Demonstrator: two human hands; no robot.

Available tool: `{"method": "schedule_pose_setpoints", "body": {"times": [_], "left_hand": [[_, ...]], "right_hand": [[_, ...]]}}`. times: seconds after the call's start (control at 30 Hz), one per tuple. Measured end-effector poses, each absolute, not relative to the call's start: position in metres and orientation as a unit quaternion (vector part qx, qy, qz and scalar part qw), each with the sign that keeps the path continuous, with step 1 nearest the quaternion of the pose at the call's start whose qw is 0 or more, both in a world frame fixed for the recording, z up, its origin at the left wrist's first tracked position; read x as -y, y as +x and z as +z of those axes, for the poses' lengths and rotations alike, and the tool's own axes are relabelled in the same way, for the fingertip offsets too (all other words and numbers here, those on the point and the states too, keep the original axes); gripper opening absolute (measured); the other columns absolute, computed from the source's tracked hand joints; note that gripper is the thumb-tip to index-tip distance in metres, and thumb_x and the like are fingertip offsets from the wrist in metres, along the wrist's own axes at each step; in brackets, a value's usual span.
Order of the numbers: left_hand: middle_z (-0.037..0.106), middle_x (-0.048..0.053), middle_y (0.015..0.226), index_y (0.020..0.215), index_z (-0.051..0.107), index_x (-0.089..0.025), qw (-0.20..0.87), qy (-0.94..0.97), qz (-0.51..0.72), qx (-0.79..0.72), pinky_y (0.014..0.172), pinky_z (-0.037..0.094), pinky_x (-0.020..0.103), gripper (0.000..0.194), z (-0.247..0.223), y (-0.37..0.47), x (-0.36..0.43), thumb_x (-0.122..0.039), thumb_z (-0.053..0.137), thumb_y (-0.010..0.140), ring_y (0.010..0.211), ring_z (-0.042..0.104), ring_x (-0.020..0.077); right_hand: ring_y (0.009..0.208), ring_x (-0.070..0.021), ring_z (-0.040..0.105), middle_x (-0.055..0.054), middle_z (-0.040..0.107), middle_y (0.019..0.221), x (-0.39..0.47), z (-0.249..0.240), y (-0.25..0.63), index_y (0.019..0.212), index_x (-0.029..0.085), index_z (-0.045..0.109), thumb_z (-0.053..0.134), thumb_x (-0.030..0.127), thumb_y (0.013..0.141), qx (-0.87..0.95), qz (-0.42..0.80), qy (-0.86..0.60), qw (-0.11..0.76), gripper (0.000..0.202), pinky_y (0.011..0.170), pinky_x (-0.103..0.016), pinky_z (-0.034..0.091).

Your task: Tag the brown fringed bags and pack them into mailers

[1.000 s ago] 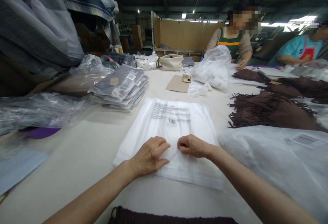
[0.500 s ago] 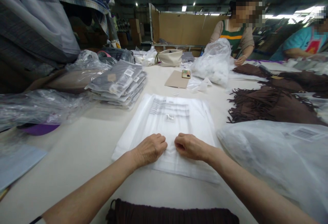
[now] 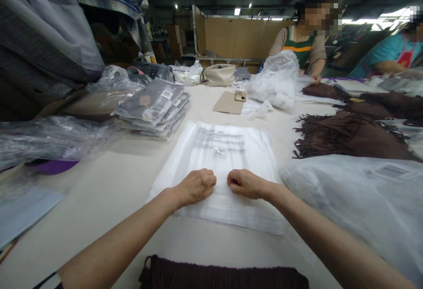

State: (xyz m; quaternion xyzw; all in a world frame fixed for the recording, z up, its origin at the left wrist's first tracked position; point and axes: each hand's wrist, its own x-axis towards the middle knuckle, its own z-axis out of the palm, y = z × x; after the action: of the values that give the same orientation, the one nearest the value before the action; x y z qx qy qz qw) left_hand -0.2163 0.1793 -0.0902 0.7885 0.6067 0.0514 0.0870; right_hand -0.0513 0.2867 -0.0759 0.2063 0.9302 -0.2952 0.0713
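Observation:
A flat white translucent plastic bag [image 3: 228, 215], with printed lines near its far end and a barcode label [image 3: 220, 152], lies on the table in front of me; it seems to be on top of a stack of like bags. My left hand [image 3: 197, 186] is closed in a pinch on the bag's near half. Just to its right, a narrow gap away, my right hand [image 3: 246, 184] pinches the same bag with curled fingers. At the table's near edge lies dark brown gathered fabric [image 3: 224, 278], which neither hand touches.
Grey bagged packs [image 3: 148, 106] are piled at the left. Brown fringed fabric [image 3: 357, 135] and a large plastic bag [image 3: 346, 201] lie at the right. A phone [image 3: 240, 96] rests on cardboard [image 3: 227, 103] farther back. A co-worker [image 3: 297, 44] handles plastic across the table; another person is at far right.
Both my hands have shifted very slightly away from me, still pinching the bag. The co-worker's hand across the table has moved a little to the right.

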Motion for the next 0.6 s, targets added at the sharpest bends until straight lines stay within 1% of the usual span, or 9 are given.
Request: {"method": "schedule_pose_setpoints", "body": {"times": [0.1,0.2,0.27,0.33,0.37,0.47,0.53,0.57,0.6], "left_hand": [[0.057,0.0,0.07,0.064,0.056,-0.016,0.123,0.767,0.071,-0.626,0.058,0.04,0.023,0.017,-0.087,-0.217,-0.183,-0.005,0.047,0.074,0.065,0.053,0.0139],[0.059,0.0,0.069,0.065,0.059,-0.016,0.156,0.748,0.09,-0.639,0.058,0.039,0.022,0.017,-0.085,-0.219,-0.185,-0.005,0.048,0.072,0.064,0.055,0.0131],[0.06,-0.001,0.068,0.065,0.06,-0.016,0.172,0.737,0.1,-0.646,0.058,0.039,0.022,0.017,-0.082,-0.219,-0.185,-0.005,0.049,0.071,0.064,0.055,0.013],[0.06,-0.001,0.066,0.064,0.06,-0.016,0.183,0.728,0.107,-0.652,0.058,0.04,0.022,0.018,-0.078,-0.219,-0.182,-0.004,0.049,0.072,0.062,0.056,0.0131],[0.061,0.0,0.067,0.065,0.06,-0.015,0.186,0.725,0.112,-0.654,0.058,0.04,0.022,0.018,-0.075,-0.218,-0.18,-0.005,0.049,0.075,0.063,0.056,0.0132],[0.064,0.003,0.083,0.086,0.062,-0.014,0.185,0.725,0.134,-0.65,0.067,0.044,0.025,0.01,-0.066,-0.212,-0.17,-0.021,0.057,0.082,0.075,0.059,0.0154],[0.064,0.007,0.096,0.1,0.059,-0.013,0.173,0.735,0.131,-0.642,0.078,0.044,0.03,0.03,-0.063,-0.208,-0.164,-0.031,0.067,0.077,0.088,0.058,0.0199],[0.064,0.008,0.097,0.099,0.06,-0.012,0.167,0.739,0.123,-0.641,0.081,0.043,0.033,0.03,-0.063,-0.206,-0.162,-0.03,0.069,0.076,0.09,0.058,0.0218],[0.065,0.009,0.094,0.094,0.062,-0.012,0.162,0.739,0.114,-0.644,0.082,0.042,0.035,0.021,-0.064,-0.204,-0.16,-0.026,0.067,0.078,0.09,0.058,0.0231]], "right_hand": [[0.064,-0.0106,0.05,-0.001,0.058,0.074,-0.278,-0.072,-0.04,0.08,0.016,0.059,0.05,0.02,0.082,-0.922,-0.314,0.225,0.025,0.01,0.061,-0.022,0.041],[0.08,-0.0154,0.055,-0.007,0.059,0.093,-0.264,-0.074,-0.025,0.099,0.015,0.057,0.058,0.041,0.081,-0.931,-0.29,0.22,-0.035,0.032,0.073,-0.028,0.045],[0.084,-0.0184,0.055,-0.009,0.06,0.096,-0.255,-0.079,-0.018,0.101,0.015,0.058,0.06,0.035,0.08,-0.951,-0.218,0.209,-0.071,0.029,0.077,-0.031,0.043],[0.08,-0.0191,0.056,-0.009,0.062,0.088,-0.25,-0.084,-0.016,0.09,0.015,0.062,0.052,0.021,0.084,-0.96,-0.149,0.22,-0.091,0.013,0.073,-0.031,0.042],[0.077,-0.0188,0.055,-0.009,0.062,0.082,-0.249,-0.087,-0.016,0.083,0.015,0.063,0.047,0.016,0.086,-0.958,-0.132,0.236,-0.095,0.016,0.07,-0.031,0.04],[0.07,-0.018,0.054,-0.008,0.061,0.072,-0.249,-0.089,-0.017,0.071,0.015,0.061,0.047,0.018,0.088,-0.948,-0.127,0.272,-0.107,0.021,0.065,-0.029,0.037],[0.07,-0.0174,0.052,-0.006,0.059,0.07,-0.249,-0.087,-0.018,0.067,0.016,0.059,0.053,0.019,0.085,-0.942,-0.135,0.285,-0.113,0.019,0.065,-0.029,0.036],[0.069,-0.0169,0.052,-0.005,0.058,0.069,-0.249,-0.085,-0.018,0.065,0.016,0.057,0.056,0.018,0.083,-0.939,-0.142,0.291,-0.115,0.018,0.065,-0.028,0.035],[0.069,-0.0163,0.051,-0.004,0.057,0.069,-0.249,-0.084,-0.017,0.064,0.017,0.056,0.059,0.017,0.081,-0.936,-0.15,0.297,-0.117,0.018,0.065,-0.028,0.035]]}}
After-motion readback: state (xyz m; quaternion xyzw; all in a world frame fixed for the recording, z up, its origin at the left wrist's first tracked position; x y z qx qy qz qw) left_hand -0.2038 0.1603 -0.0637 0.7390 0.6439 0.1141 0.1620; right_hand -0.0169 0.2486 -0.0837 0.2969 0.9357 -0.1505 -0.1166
